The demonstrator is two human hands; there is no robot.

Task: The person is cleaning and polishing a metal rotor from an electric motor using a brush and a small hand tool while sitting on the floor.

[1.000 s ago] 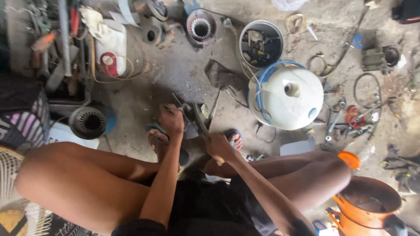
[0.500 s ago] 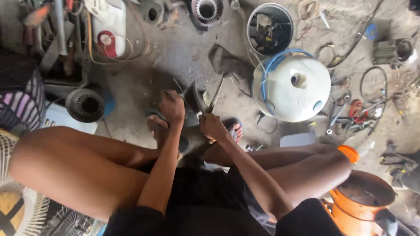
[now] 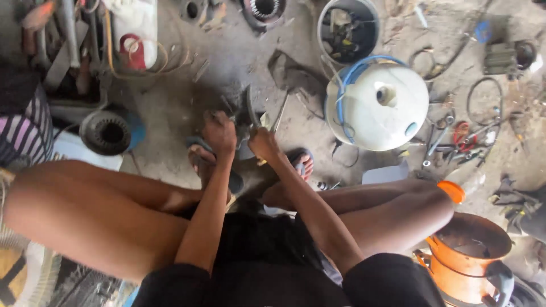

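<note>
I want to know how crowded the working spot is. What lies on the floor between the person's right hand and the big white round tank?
In the head view, a long thin metal rod angles up from the right hand; beyond it is bare grimy concrete up to the white tank.

Dirty grey concrete floor [image 3: 187, 74], cluttered. On it: white domed tank [image 3: 380, 108] with blue hose around it, right of centre; round bucket of dark parts [image 3: 347, 31] just behind it; dark rag [image 3: 293, 74] near middle; ribbed motor stator [image 3: 107, 132] at left; white canister with red cap [image 3: 136, 34] top left; loose cables and hand tools [image 3: 460, 133] at right; orange bucket [image 3: 469, 256] bottom right.
</note>
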